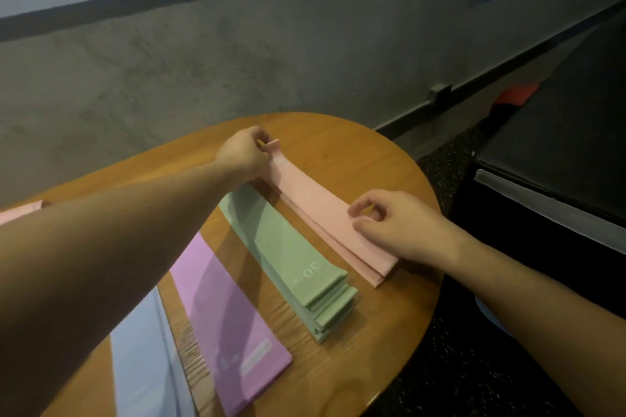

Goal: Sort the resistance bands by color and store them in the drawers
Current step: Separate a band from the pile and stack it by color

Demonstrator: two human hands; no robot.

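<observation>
1. A round wooden table [355,152] stands against a grey concrete wall [169,61], and four lots of resistance bands lie on it side by side in long strips
2. The pink bands [325,213] are the stack farthest to the right, running from the far edge of the table toward its near right rim
3. The left hand [245,154] is stretched out over the far end of the pink stack and pinches the top band's end between thumb and fingertips, lifting that end a little off the pile
4. The right hand [389,223] sits over the near part of the same stack; its fingers are curled, thumb and forefinger nearly meeting above the pink surface (whether they actually nip the band I cannot tell)
5. Just left of the pink lies the green stack [291,247], several bands deep with white print on the top one
6. Next left lies a purple band [223,308], then a pale blue one [142,366] partly under the left forearm
7. A dark padded bench [559,152] stands right of the table
</observation>
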